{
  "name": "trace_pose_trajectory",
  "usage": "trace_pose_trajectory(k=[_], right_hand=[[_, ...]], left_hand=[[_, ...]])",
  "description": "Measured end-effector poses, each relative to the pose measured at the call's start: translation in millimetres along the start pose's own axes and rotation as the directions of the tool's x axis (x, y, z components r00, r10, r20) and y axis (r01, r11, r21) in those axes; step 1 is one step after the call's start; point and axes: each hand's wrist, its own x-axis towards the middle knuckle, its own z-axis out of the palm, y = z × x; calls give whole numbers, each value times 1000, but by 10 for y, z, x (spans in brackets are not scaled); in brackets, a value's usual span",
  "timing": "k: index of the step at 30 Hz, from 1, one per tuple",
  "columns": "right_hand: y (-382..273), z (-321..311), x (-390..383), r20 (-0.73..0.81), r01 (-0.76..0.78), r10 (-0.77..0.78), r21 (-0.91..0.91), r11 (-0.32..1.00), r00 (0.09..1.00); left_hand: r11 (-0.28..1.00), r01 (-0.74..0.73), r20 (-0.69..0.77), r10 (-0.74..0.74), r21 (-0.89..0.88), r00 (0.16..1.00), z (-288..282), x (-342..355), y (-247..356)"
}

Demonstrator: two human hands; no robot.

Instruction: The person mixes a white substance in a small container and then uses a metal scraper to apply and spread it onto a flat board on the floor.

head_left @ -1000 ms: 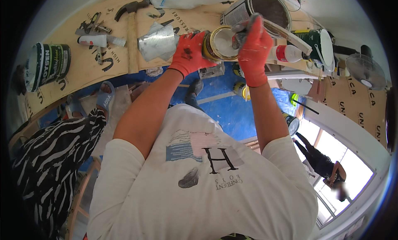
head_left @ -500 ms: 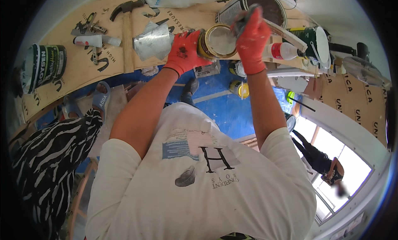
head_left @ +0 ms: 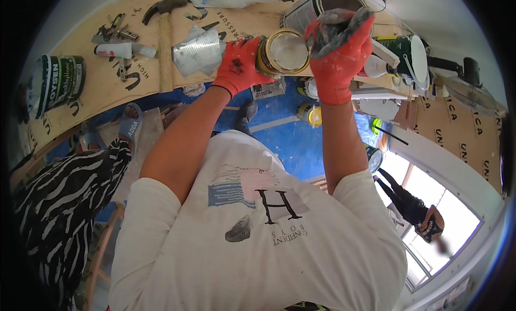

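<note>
Paint cans [head_left: 264, 57], a hammer [head_left: 165, 48] and blue floor sheeting [head_left: 290, 150] suggest a room under renovation.

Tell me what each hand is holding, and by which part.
The left hand holds the small open can by its left side. Whether the right hand, beside the can, holds anything cannot be told.

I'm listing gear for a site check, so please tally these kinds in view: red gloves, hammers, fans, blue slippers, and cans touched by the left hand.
Red gloves: 2, on the left hand and right hand
Hammer: 1
Fan: 1
Blue slippers: 2
Small can at the left hand: 1
Total: 7
</note>
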Motion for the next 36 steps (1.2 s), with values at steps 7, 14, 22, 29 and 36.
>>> trace_pose_trajectory(k=[7, 14, 22, 29, 36], right_hand=[[-14, 6, -29, -50, -103, 94, -218, 970, 994], [42, -34, -52, -45, -94, 83, -434, 896, 996], [68, 15, -81, -43, -45, 38, -177, 983, 998], [-4, -23, -75, -75, 29, -33, -59, 998, 997], [103, -67, -74, -87, -110, 105, -56, 992, 991]], left_hand=[[999, 7, 45, -6, -40, 999, 24, 11, -27], [997, 9, 30, -6, -82, 1000, -16, 20, 5], [999, 4, 87, -1, -34, 996, -19, 20, -16], [999, 16, 66, -18, 29, 998, 36, 13, -77], [1000, 23, 106, -22, -4, 994, -14, 4, -48]])
